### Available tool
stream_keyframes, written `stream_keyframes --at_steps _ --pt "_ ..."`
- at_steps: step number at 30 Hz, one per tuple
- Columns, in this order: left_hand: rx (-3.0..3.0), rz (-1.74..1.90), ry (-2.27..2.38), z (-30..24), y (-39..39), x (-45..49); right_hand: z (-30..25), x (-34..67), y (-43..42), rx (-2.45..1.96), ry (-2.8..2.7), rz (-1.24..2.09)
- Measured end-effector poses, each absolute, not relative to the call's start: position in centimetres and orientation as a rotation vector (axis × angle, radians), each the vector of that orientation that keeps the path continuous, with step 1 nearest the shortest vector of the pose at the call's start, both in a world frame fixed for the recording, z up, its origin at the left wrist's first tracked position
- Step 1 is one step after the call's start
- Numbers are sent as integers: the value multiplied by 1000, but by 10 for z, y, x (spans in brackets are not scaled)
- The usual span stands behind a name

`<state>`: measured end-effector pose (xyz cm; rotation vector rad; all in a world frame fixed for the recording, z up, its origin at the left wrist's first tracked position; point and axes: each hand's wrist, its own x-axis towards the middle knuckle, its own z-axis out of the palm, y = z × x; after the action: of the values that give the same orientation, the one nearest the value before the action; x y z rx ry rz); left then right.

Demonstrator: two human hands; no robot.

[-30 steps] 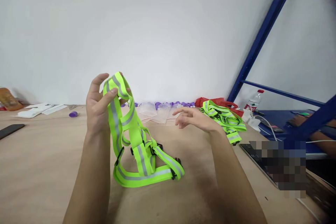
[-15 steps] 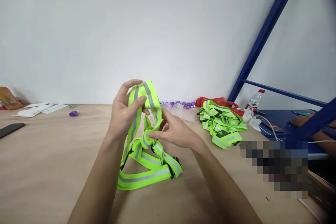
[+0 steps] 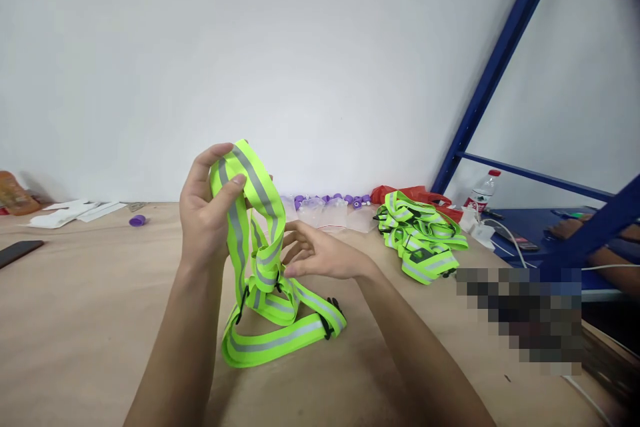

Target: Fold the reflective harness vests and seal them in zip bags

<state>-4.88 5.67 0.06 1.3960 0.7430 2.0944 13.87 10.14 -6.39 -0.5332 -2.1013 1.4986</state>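
The green strap (image 3: 260, 190) hides some fingers of the left hand (image 3: 203, 227). A pixelated patch (image 3: 520, 317) covers part of the desk (image 3: 100, 320) at right. The dark phone (image 3: 17, 252) is cut by the left edge.

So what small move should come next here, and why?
Probably the right hand closes on the middle strap it touches and draws it flat: the left hand pinches the reflective vest by its top loop, raised, while its tangled lower straps rest on the table.
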Motion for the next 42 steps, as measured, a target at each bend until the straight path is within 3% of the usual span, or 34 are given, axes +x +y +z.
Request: stream_keyframes --at_steps 4,10,19,29,37,42 --pt "1426 2112 768 1 55 -45 -66 130 93 -673 -2281 1186" --pt "1412 2077 682 5 51 -48 -71 134 104 -729 -2231 1038" --pt "1335 2370 699 7 53 -66 -57 167 116 -629 -1985 1279" --pt "1286 2730 665 5 70 -109 -48 233 137 -957 -1894 1007" --pt "1211 2734 648 4 70 -116 -69 254 167 -805 -1104 1064" --pt "1139 2702 668 4 70 -108 -73 257 176 -812 -1133 1073"
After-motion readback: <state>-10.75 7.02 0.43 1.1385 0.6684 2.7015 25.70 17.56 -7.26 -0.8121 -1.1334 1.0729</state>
